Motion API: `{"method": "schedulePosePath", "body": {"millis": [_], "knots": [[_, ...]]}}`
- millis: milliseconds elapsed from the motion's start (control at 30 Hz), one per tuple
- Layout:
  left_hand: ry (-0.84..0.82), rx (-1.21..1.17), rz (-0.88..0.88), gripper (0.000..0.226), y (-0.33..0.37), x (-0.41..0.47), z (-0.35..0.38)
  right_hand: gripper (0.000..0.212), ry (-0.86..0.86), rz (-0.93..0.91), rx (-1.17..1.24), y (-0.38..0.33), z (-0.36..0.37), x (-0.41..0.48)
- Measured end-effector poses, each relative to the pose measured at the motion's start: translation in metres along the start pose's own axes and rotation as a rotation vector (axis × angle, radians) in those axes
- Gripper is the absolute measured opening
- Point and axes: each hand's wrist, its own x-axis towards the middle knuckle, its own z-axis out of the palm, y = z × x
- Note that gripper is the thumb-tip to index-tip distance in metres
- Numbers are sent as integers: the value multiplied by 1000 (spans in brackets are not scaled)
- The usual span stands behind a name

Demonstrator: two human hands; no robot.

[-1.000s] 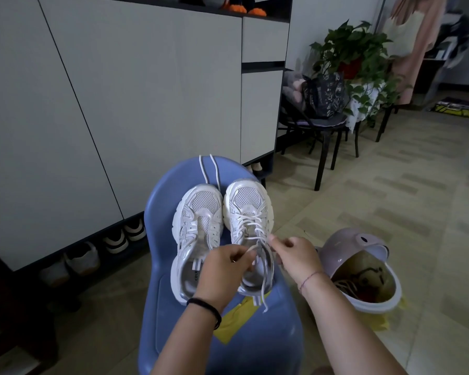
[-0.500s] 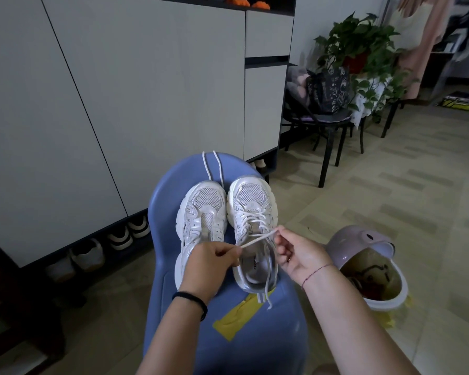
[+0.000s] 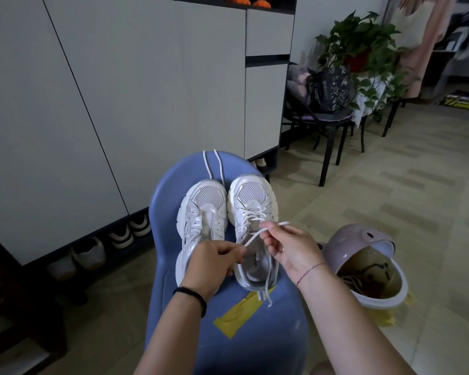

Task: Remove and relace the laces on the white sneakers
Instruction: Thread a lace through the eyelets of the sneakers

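Two white sneakers stand side by side at the far end of a blue seat, toes toward a grey cabinet. Your left hand and right hand each pinch the lace stretched above the right-hand shoe. A pink bin sits right of the seat's edge; tiled floor opens beyond.

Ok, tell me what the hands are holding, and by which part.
One white lace of the laced sneaker: the right hand pinches it near its free tip, the left hand further along.
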Motion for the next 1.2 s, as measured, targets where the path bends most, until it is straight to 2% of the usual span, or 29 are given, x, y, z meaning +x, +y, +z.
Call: {"method": "schedulePosePath", "body": {"millis": [167, 367, 467, 600, 734, 900, 1200], "knots": [[110, -312, -60, 9, 5, 1, -2, 18, -131, 48, -212, 7, 5, -4], [199, -612, -162, 10, 1, 11, -6, 20, -79, 5, -382, 21, 10, 3], [214, -676, -180, 11, -2, 16, -5, 19, -32, -44, -452, 24, 13, 5], [197, -630, -180, 9, -7, 21, -2, 17, 16, -147, -667, 26, 18, 5], [200, -543, -148, 15, -9, 25, 6, 26, 75, -290, -911, 30, 23, 11], [226, -355, -75, 11, -14, 30, 16, 24, 105, -332, -894, 33, 23, 12], [321, -146, -27, 8, -19, 36, 27, 15, 80, -261, -764, 34, 18, 14]]}}
